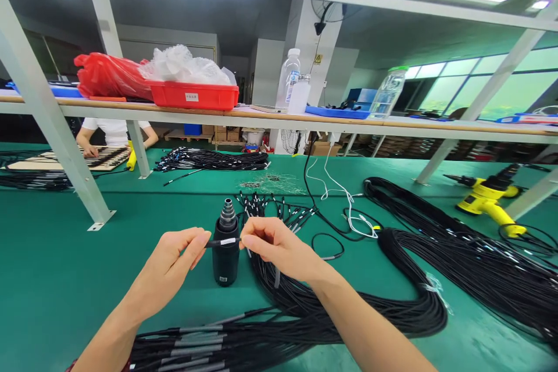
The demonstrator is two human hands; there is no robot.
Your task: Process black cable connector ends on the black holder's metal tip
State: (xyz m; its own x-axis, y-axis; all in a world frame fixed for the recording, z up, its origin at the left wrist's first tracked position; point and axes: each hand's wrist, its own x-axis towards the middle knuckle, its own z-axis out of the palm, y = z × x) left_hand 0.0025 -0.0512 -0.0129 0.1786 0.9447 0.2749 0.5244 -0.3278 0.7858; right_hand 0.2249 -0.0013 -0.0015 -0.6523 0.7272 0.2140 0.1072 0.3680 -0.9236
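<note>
A thin black cable with a white label on it is stretched level between my two hands. My left hand pinches its left end, and my right hand pinches it just right of the label. Directly behind the cable stands a black hot air gun, upright with its stepped metal nozzle pointing up. From here I cannot tell the gap between the cable and the gun. Beneath my right hand and forearm runs a thick bundle of black cables, with grey sleeves showing at the lower left.
A second cable bundle lies right, near a yellow hot air gun. More cables and loose thin wire pieces lie farther back. White cords hang from the shelf, which bears a red bin. Another person's hand works far left.
</note>
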